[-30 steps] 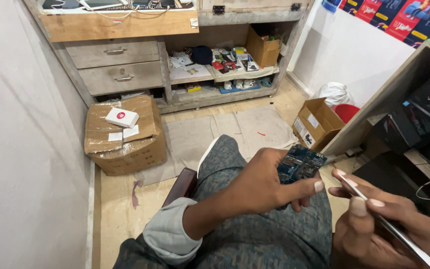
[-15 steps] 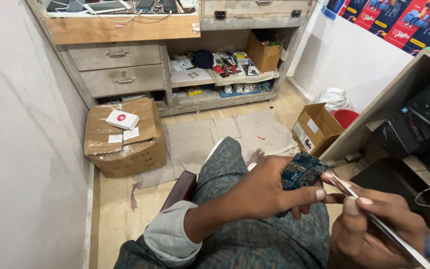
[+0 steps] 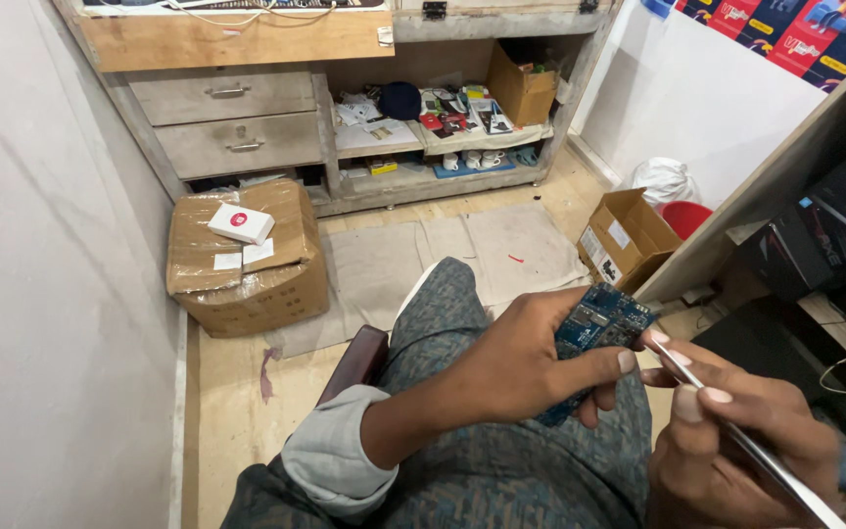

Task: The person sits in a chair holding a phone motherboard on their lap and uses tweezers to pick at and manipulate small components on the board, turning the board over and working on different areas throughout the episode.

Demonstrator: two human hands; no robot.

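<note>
Blue circuit board [image 3: 594, 338] held over the lap, thin metal tool [image 3: 736, 446] at its edge.
Left hand [image 3: 521, 358] wraps the board, fingers pressed around it, thumb along its lower side. Right hand [image 3: 736, 441] pinches the tool like a pen, tip just beside the board. A taped cardboard box [image 3: 247, 260] sits on the floor beyond.

Hands work over the lap; raised knee [image 3: 443, 294] blocks at 12 o'clock. Taped cardboard box [image 3: 247, 260] sits at 10, open carton [image 3: 629, 235] at 1, dark shelf unit [image 3: 815, 245] crowds 2–3. Wall [image 3: 51, 294] closes 9. Floor cloth [image 3: 394, 260] between the boxes lies open toward the cabinet [image 3: 237, 118].
</note>
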